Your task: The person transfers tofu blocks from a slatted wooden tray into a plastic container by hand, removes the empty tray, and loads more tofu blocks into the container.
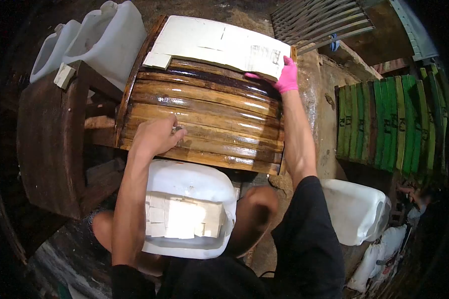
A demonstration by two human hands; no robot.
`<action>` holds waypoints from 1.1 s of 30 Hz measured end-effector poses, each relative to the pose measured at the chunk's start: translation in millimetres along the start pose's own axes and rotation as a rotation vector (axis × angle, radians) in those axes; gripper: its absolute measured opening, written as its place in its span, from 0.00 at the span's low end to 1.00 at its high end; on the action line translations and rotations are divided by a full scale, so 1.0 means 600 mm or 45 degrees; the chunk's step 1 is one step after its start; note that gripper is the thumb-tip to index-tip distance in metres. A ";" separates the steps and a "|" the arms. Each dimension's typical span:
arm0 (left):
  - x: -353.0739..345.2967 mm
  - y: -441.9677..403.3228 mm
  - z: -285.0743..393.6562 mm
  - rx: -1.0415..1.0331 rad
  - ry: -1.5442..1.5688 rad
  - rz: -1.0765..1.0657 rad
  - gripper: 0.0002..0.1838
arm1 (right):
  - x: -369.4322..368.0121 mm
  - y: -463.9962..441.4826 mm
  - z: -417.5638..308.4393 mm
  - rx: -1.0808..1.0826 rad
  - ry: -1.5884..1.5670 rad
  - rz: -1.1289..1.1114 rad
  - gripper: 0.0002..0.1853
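Note:
On a slatted wooden board (204, 117) with a wet, glossy surface lie white rectangular blocks (204, 40), set edge to edge along its far side. My right hand (287, 78), in a pink glove, grips the right-hand corner of these blocks, its thumb and fingers on two sides. Bare and curled, my left hand (159, 137) is over the near left part of the slats. Its fingertips are pinched together, and what they hold, if anything, is too small to name. Below the board, a cut-open white plastic jug (192, 182) contains more white blocks (184, 217).
Two cut white jugs (105, 42) stand at the upper left behind a dark wooden stand (52, 139), with a small white piece (65, 75) on its corner. Green slatted boards (391, 124) stack at right, above another white jug (354, 209). A metal grate (319, 22) leans at upper right.

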State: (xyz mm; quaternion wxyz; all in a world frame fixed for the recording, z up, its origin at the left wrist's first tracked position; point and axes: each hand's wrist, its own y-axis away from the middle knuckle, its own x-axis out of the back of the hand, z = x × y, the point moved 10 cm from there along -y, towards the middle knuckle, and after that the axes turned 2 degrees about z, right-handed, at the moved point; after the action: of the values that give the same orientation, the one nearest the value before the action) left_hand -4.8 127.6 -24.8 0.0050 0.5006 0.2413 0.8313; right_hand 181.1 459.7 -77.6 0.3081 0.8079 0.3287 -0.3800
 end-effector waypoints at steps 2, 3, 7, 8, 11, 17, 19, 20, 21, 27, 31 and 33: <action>-0.001 0.002 0.002 -0.018 0.011 -0.028 0.25 | -0.001 0.034 0.021 0.143 -0.106 0.263 0.37; 0.001 -0.001 0.004 -0.059 0.008 -0.002 0.25 | -0.010 0.054 0.019 0.258 0.067 0.175 0.39; -0.027 -0.030 -0.011 -0.226 0.029 0.138 0.26 | 0.125 0.156 -0.039 0.431 0.195 0.241 0.38; -0.030 -0.035 -0.008 -0.253 0.020 0.148 0.26 | 0.115 0.202 -0.032 0.471 0.364 0.247 0.39; -0.037 -0.044 0.008 -0.269 -0.035 0.034 0.25 | -0.156 0.359 0.107 0.237 0.056 -0.286 0.47; -0.042 -0.042 0.026 -0.315 0.031 0.003 0.25 | -0.259 0.498 0.289 0.011 -0.101 -0.104 0.52; -0.047 -0.047 0.031 -0.365 -0.050 0.005 0.26 | -0.240 0.520 0.303 -0.053 -0.014 0.164 0.56; -0.046 -0.042 0.033 -0.383 -0.093 0.005 0.26 | -0.239 0.527 0.307 -0.131 0.114 0.266 0.56; -0.042 -0.037 0.033 -0.366 -0.060 -0.007 0.26 | -0.239 0.533 0.314 -0.207 0.240 0.367 0.57; -0.027 -0.035 0.032 -0.327 0.126 0.003 0.24 | -0.106 0.508 0.392 -0.956 1.391 0.343 0.20; -0.020 -0.030 0.025 -0.300 0.113 -0.014 0.23 | -0.178 0.527 0.573 -1.715 1.132 0.173 0.08; -0.033 -0.027 0.020 -0.250 0.122 -0.111 0.23 | -0.339 0.491 0.601 -1.807 1.474 -0.294 0.29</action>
State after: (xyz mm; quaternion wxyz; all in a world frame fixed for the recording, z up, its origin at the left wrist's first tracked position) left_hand 11.3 141.8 -43.3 0.0788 0.4463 0.1802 0.8730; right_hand 157.5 -45.1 -26.3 0.4788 0.4559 0.6659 0.3456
